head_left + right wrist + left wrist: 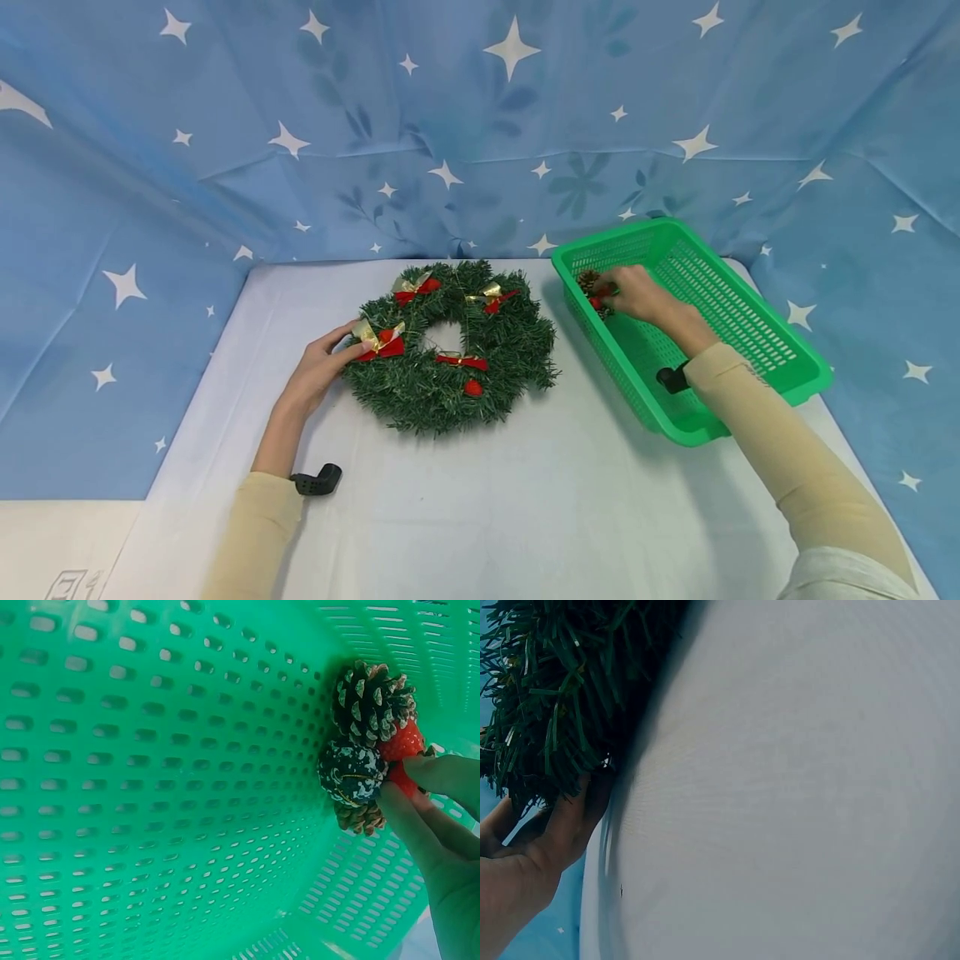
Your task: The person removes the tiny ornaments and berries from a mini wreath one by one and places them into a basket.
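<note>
A green wreath (525, 350) lies on the white table, decorated with several red-and-gold bows and red balls. My left hand (318, 371) grips its left edge, thumb on top beside a bow (386, 344). In the left wrist view, fingers (564, 825) reach under the wreath's needles. My right hand (641, 296) is inside the green basket (618, 371) at its far left corner. There, thumb and forefinger pinch a small red ornament (401, 778). Against it lie a white-tipped pine cone (370, 705), a dark speckled cone (352, 774) and a brown cone (361, 817).
The basket stands at the table's right side, its perforated walls rising around my right hand. White cloth (465, 508) covers the table in front of the wreath. A blue star-patterned curtain (465, 108) hangs behind and along both sides.
</note>
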Tool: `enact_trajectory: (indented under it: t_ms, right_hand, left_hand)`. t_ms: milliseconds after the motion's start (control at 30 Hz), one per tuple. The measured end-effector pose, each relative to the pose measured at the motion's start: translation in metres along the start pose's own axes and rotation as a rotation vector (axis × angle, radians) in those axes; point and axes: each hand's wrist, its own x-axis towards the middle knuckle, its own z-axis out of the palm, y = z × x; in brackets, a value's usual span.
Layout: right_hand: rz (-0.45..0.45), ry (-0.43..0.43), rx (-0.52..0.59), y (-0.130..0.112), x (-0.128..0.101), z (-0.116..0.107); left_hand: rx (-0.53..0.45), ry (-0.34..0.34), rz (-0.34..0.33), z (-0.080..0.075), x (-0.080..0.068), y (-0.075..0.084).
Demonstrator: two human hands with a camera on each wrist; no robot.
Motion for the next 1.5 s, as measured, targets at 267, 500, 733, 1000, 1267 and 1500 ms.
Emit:
enact_trajectory:
  t_ms: [267, 500, 733, 1000, 1267, 1500]
  right_hand:
    - [0.019, -0.014, -0.009, -0.004, 0.0, -0.002]
    - [0.024, -0.017, -0.017, -0.006, -0.002, -0.008]
    - [0.009, -0.033, -0.023, -0.012, -0.005, -0.018]
    - [-0.022, 0.002, -0.029, -0.026, -0.006, -0.03]
    - [-0.07, 0.033, -0.021, -0.048, -0.001, -0.038]
    - [-0.147, 0.056, -0.017, -0.065, 0.002, -0.041]
  left_hand:
    - [0.001, -0.008, -0.002, -0.004, -0.001, 0.001]
    - [0.023, -0.004, -0.009, -0.002, 0.002, 0.0]
    - [0.03, -0.005, -0.017, -0.001, 0.001, 0.001]
    - [0.013, -0.01, -0.041, 0.0, -0.002, 0.006]
    - [0.001, -0.023, -0.044, 0.004, -0.017, 0.027]
    - [-0.003, -0.022, -0.036, 0.004, -0.017, 0.029]
